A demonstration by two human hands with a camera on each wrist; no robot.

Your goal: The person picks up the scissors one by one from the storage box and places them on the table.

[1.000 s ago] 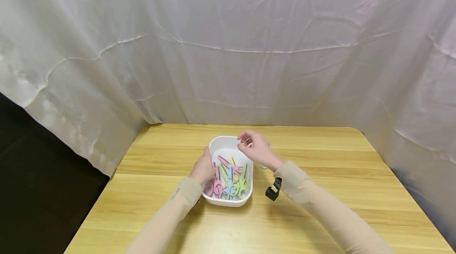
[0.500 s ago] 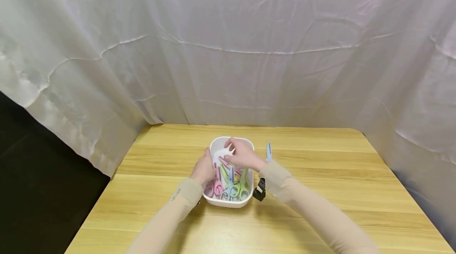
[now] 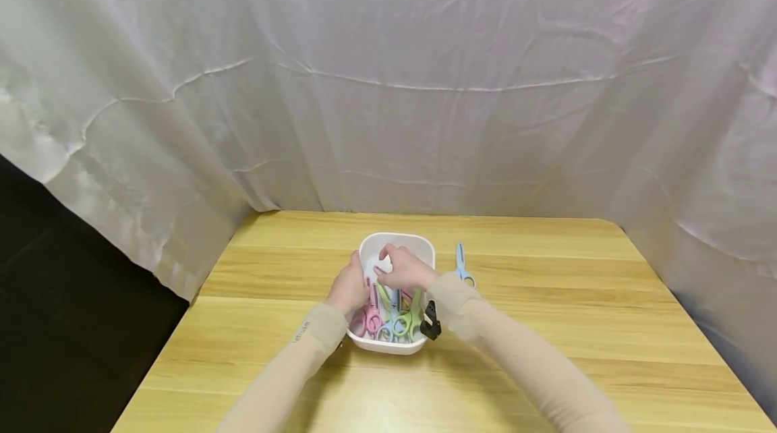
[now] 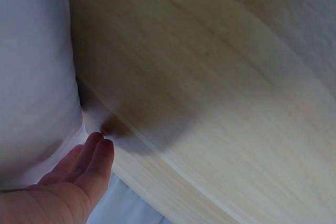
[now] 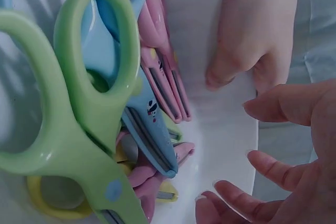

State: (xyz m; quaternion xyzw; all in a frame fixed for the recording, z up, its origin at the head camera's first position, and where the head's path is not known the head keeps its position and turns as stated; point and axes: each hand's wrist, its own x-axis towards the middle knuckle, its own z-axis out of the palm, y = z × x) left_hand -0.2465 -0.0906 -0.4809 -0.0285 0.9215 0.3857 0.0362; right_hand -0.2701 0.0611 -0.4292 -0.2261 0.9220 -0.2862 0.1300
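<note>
A white plastic bin (image 3: 389,348) stands on the table with several children's scissors heaped inside. My left hand (image 3: 348,290) grips its left wall, thumb over the inside and fingers along the outside, as the left wrist view shows on those fingers (image 4: 79,182). Over the bin's far half hovers my right hand (image 3: 403,268), fingers apart and loosely bent, nothing between them. In the right wrist view, green scissors (image 5: 100,166) lie on top, with blue scissors (image 5: 149,124) beneath and pink scissors (image 5: 157,74) beside the left thumb. Yellow scissors (image 5: 60,212) are partly covered.
One pair of light blue scissors (image 3: 461,259) lies on the table just right of the bin. The wooden table (image 3: 546,311) reaches back to a hanging pale curtain (image 3: 425,150), which also closes in both sides.
My right hand has moved left and slightly down, from the bin's right rim to over its inside, uncovering the blue scissors on the table. The left hand keeps its grip.
</note>
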